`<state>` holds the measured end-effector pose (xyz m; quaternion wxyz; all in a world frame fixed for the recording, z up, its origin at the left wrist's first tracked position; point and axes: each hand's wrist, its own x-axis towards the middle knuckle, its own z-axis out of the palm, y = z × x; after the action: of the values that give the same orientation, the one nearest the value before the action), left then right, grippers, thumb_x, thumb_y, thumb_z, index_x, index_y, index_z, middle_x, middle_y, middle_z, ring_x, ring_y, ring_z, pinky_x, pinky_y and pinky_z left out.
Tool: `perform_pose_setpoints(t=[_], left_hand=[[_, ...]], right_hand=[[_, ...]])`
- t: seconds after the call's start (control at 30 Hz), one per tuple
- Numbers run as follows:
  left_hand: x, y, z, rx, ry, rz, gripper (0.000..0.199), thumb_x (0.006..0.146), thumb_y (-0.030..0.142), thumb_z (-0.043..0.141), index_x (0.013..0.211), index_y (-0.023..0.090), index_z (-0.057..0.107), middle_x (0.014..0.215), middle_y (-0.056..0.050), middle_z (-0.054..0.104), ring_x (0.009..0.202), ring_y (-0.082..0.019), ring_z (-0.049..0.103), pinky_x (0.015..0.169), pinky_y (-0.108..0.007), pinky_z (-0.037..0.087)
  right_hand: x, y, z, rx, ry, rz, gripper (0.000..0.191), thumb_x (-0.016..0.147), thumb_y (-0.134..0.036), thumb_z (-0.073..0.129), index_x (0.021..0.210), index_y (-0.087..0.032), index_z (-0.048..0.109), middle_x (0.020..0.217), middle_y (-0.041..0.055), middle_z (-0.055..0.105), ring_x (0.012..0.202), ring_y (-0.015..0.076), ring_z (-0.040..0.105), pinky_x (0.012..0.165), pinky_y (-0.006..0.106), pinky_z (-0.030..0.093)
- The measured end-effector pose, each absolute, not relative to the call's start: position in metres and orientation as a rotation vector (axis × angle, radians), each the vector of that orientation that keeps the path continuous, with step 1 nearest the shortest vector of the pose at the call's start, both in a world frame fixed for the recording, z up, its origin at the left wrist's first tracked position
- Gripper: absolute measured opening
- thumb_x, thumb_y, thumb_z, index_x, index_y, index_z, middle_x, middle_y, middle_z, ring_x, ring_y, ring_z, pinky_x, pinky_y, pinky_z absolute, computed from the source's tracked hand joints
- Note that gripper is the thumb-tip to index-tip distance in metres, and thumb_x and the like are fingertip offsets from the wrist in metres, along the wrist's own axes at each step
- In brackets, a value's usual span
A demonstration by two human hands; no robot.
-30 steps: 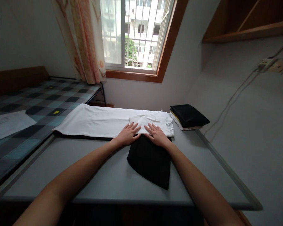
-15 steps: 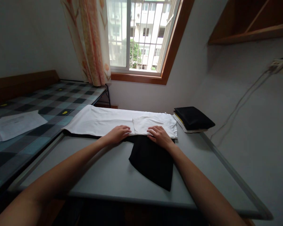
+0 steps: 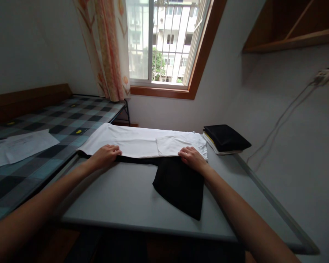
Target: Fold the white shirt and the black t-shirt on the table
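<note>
A garment lies folded on the grey table [image 3: 126, 197], with a white side [image 3: 134, 140] up and a black part [image 3: 181, 186] sticking out toward the front edge. My left hand [image 3: 106, 153] is at the near edge of the white cloth, its fingers together over the narrow black strip; what they hold is too small to tell. At the right end, my right hand [image 3: 191, 157] rests where white meets black, its fingers bent on the white fabric. Whether the right fingers pinch the cloth is unclear.
A folded black stack [image 3: 226, 138] with lighter layers beneath lies at the back right of the table. On the left, a checked bed [image 3: 93, 113] holds white papers [image 3: 30, 146]. Behind are a window [image 3: 167, 44] and curtain [image 3: 109, 47]; a wooden shelf [image 3: 293, 42] hangs upper right.
My left hand has slid left along the garment's near edge, away from the middle. My right hand has moved slightly right. The garment keeps nearly the same shape.
</note>
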<state>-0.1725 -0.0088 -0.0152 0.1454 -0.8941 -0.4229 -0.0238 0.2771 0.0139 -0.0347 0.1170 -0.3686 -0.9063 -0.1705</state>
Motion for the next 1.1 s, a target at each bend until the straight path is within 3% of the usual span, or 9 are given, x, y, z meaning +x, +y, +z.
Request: perform_pose_setpoints(t=[0.13, 0.3, 0.63, 0.9, 1.1], left_hand=[[-0.233, -0.011, -0.011, -2.473, -1.428, 0.010, 0.030, 0.086, 0.012, 0.043, 0.099, 0.017, 0.069, 0.098, -0.010, 0.066, 0.084, -0.021, 0.062, 0.080, -0.035, 0.044], [-0.287, -0.014, -0.015, -2.341, -1.581, 0.005, 0.029, 0.086, 0.023, 0.045, 0.101, 0.015, 0.069, 0.108, -0.012, 0.065, 0.103, -0.028, 0.056, 0.088, -0.041, 0.041], [-0.305, -0.012, -0.010, -2.149, -1.809, -0.202, 0.031, 0.084, 0.027, 0.044, 0.096, 0.014, 0.070, 0.110, -0.012, 0.066, 0.110, -0.028, 0.053, 0.095, -0.042, 0.040], [-0.312, -0.014, -0.009, -2.054, -1.906, -0.216, 0.043, 0.089, 0.023, 0.034, 0.117, 0.013, 0.066, 0.114, -0.013, 0.067, 0.103, -0.026, 0.057, 0.086, -0.036, 0.041], [-0.318, -0.034, 0.021, -2.073, -1.682, -0.245, 0.041, 0.090, 0.021, 0.035, 0.112, 0.015, 0.069, 0.111, -0.012, 0.069, 0.102, -0.026, 0.053, 0.087, -0.039, 0.038]], right_hand=[[0.306, 0.007, -0.033, -1.242, -2.603, -0.572, 0.020, 0.082, -0.008, 0.057, 0.095, -0.019, 0.067, 0.094, 0.0065, 0.066, 0.088, 0.0220, 0.057, 0.081, 0.033, 0.037], [0.338, -0.004, -0.036, -1.443, -2.443, -0.602, 0.019, 0.085, -0.013, 0.055, 0.098, -0.019, 0.069, 0.098, 0.0073, 0.068, 0.091, 0.0234, 0.058, 0.083, 0.034, 0.037], [0.358, -0.003, -0.034, -1.545, -2.238, -0.520, 0.029, 0.094, -0.026, 0.045, 0.102, -0.021, 0.072, 0.103, 0.0069, 0.072, 0.092, 0.0215, 0.063, 0.080, 0.032, 0.040], [0.364, -0.007, -0.025, -1.546, -2.225, -0.533, 0.029, 0.090, -0.019, 0.047, 0.102, -0.021, 0.073, 0.103, 0.0078, 0.073, 0.092, 0.0227, 0.064, 0.079, 0.033, 0.044], [0.371, -0.013, -0.014, -1.463, -2.210, -0.581, 0.030, 0.090, -0.018, 0.045, 0.102, -0.020, 0.073, 0.101, 0.0102, 0.072, 0.089, 0.0244, 0.062, 0.078, 0.035, 0.045]])
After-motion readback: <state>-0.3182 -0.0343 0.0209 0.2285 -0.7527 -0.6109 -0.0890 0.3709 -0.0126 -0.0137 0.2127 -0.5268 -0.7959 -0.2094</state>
